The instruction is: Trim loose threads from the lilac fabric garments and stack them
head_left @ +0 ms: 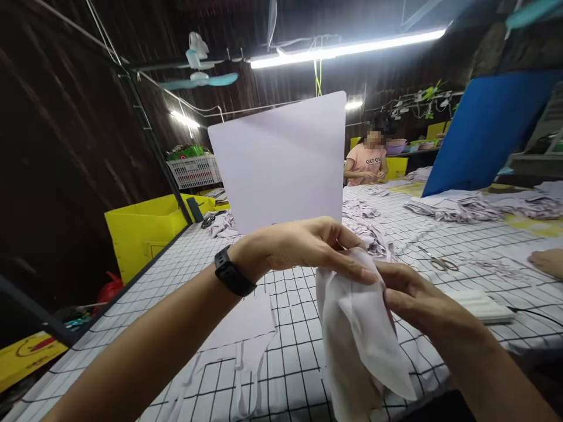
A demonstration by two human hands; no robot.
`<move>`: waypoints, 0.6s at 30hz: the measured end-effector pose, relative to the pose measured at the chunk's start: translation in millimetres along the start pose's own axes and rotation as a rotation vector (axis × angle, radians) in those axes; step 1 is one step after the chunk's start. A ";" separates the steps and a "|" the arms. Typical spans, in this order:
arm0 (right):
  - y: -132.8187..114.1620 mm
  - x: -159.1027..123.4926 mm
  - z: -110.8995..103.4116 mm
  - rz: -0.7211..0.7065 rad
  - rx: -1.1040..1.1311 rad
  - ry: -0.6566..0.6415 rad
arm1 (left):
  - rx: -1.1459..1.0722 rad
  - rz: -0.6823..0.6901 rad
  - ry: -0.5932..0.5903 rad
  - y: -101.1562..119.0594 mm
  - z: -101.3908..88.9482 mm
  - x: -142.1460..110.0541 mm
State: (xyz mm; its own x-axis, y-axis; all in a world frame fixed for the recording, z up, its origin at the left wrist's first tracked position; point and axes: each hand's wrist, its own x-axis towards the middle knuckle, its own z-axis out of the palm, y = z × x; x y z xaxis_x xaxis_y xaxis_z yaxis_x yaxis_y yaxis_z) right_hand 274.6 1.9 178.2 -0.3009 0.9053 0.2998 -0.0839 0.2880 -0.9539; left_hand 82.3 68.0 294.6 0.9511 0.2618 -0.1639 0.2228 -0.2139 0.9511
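A pale, thin piece of fabric hangs in folds above the near edge of the table. My left hand, with a black band on its wrist, pinches the cloth's top edge between thumb and fingers. Close beside it on the right, my right hand is closed on the same cloth's side, its fingertips partly hidden behind it. A pale garment with thin straps lies flat on the table, left of the held cloth.
The table has a black-and-white checked cover. A white board stands ahead, a blue board at right. Scissors and a white device lie right. Cloth piles spread behind. A person sits across; another hand rests at right.
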 end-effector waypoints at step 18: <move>-34.6 -55.3 -40.8 0.028 -0.401 0.139 | 0.510 0.105 0.358 52.5 -18.8 -87.9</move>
State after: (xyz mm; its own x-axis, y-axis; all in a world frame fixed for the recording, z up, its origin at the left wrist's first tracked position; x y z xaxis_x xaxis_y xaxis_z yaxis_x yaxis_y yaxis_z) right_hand 332.8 -45.4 195.0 -0.1650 0.9400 0.2987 0.3069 0.3367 -0.8902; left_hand 6.4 51.5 363.8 0.8623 0.4953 0.1053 0.2902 -0.6539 0.6987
